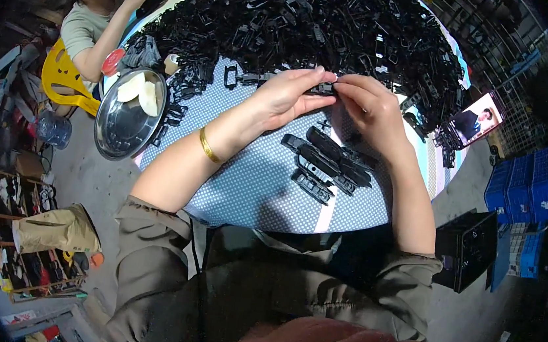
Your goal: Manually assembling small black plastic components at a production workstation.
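Over the near side of the round table, my left hand (287, 98) and my right hand (374, 108) meet at the fingertips. Between the left thumb and fingers sits a small black plastic part (323, 90), partly hidden by the fingers. The right thumb and forefinger pinch its right end. Below the hands, several long black plastic pieces (321, 157) lie in a loose cluster on the dotted tablecloth (239, 191). Just beyond the fingers spreads a large heap of black plastic parts (288, 21).
At the table's left edge stands a steel tray (116, 136) with pale slices on it. A phone (477, 119) leans at the right edge. Across on the left sits another person (90, 28) on a yellow chair (59, 74). Blue crates (523, 182) are stacked at the right.
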